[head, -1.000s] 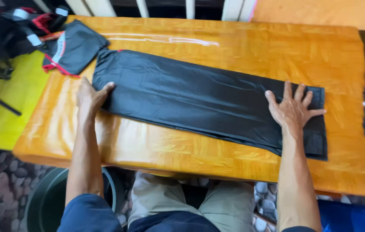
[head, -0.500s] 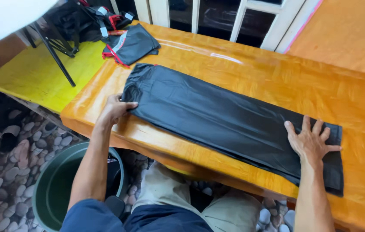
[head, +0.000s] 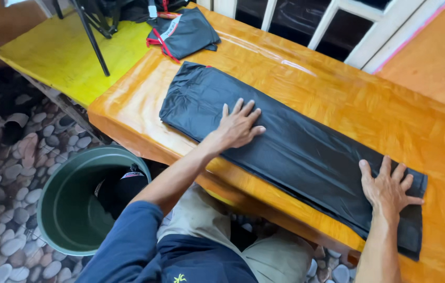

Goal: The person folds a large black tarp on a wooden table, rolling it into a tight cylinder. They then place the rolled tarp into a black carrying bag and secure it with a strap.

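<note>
A long black garment point(head: 306, 152), folded into a narrow strip, lies flat across the glossy orange wooden table point(head: 338, 99). My left hand point(head: 238, 126) rests palm down on the garment, left of its middle, fingers spread. My right hand point(head: 387, 187) presses flat on the garment's right end, near the table's front edge. Neither hand grips anything.
A second folded black garment with red trim point(head: 183, 32) lies at the table's far left corner. A yellow surface point(head: 65, 52) adjoins the table on the left, with black tripod legs point(head: 94, 36) on it. A green bucket point(head: 73, 204) holding dark cloth stands on the pebble floor below.
My left hand has slid right along the garment from its left end toward the middle. My right hand stays on the right end. The camera has tilted and moved closer.
</note>
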